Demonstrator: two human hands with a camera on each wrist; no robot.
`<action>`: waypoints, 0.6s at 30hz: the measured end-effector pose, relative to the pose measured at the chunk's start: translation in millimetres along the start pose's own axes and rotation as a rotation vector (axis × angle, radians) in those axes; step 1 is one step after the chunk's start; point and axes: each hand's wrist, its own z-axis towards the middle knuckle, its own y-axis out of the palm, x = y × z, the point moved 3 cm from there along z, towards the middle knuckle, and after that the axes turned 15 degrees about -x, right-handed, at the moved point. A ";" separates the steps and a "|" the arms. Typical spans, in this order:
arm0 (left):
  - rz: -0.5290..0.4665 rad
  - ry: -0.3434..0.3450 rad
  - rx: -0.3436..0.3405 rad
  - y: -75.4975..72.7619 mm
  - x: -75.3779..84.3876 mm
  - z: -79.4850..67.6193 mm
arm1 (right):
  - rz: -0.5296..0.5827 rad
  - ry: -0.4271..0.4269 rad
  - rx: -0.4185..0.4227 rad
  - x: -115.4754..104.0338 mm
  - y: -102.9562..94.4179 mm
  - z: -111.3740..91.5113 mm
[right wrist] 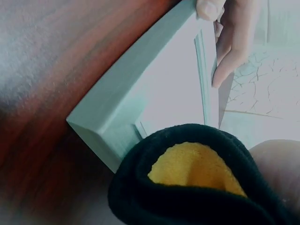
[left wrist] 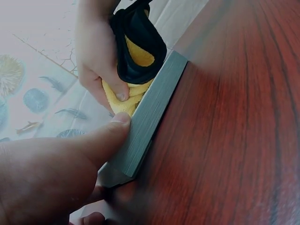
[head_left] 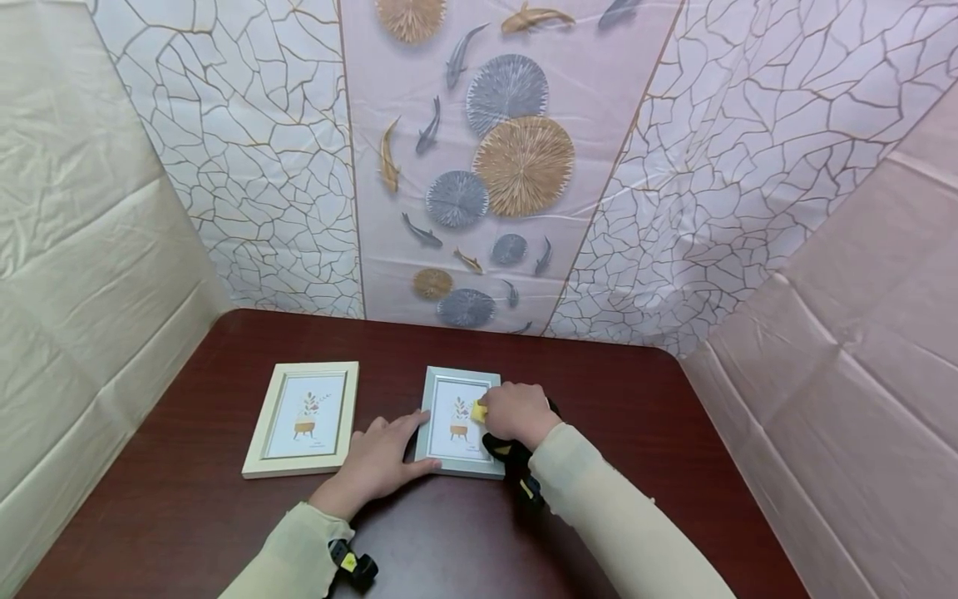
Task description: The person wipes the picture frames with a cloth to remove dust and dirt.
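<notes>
A light blue-grey picture frame [head_left: 467, 467] lies flat on the dark wooden table, with a potted-plant print behind its pane. My left hand [head_left: 379, 462] holds this frame by its near left corner, thumb [left wrist: 117, 131] on the near edge and a finger along the left side. Over the frame's right part, my right hand [head_left: 518, 412] grips a bunched cloth [head_left: 479, 412], yellow with black, against the pane. A black fold of the cloth loops out below the hand, with yellow inside it in the right wrist view. The hand covers the frame's right edge in the head view.
A cream picture frame [head_left: 258, 462] with a similar print lies to the left, close by my left hand. The dark reddish table [head_left: 636, 399] has a patterned cloth backdrop [head_left: 299, 166] behind it and pale fabric [head_left: 861, 374] hanging along both sides.
</notes>
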 end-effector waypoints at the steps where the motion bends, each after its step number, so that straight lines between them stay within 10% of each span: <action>1: -0.001 0.000 0.000 0.5 -0.3 0.3 | -0.001 0.001 -0.001 0.7 -0.4 1.9; 18: -0.005 -0.003 0.000 0.2 -1.5 -0.3 | 0.055 -0.001 0.006 10.4 -8.1 24.8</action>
